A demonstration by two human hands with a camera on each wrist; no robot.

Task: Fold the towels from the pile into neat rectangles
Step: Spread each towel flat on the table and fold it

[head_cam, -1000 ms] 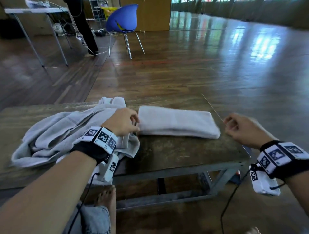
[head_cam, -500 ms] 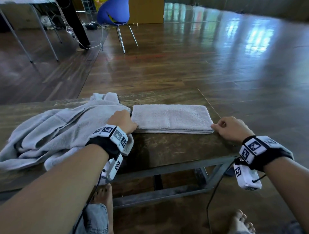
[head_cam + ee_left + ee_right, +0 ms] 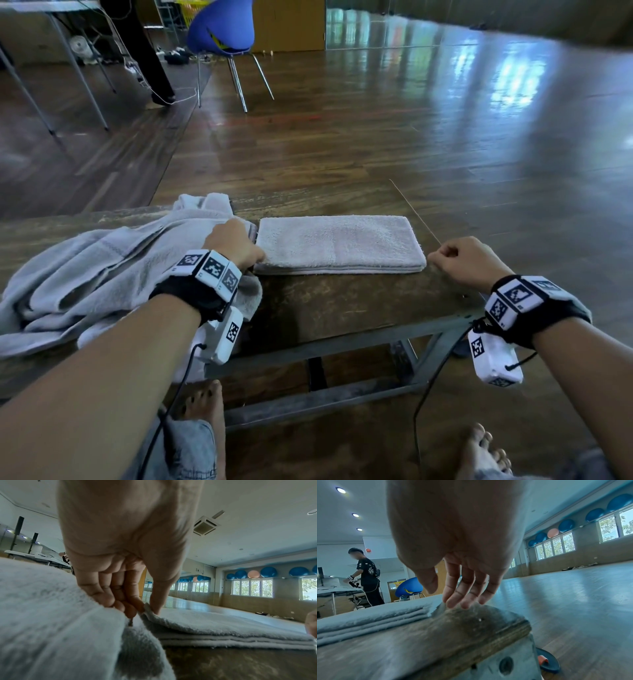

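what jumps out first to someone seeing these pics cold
A folded towel lies flat as a neat rectangle on the right half of the low wooden table. The left hand pinches its left end, while the right hand rests at its right end with loose fingers. A rumpled pile sprawls across the table's left half, and a blue chair stands behind.

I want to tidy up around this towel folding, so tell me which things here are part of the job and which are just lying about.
Part of the job:
- folded towel, flat on the table
- towel pile left of it
- left hand, pinching the folded towel's left edge
- right hand, at its right end

Just lying about:
- blue chair
- thin stick at the table's far right edge
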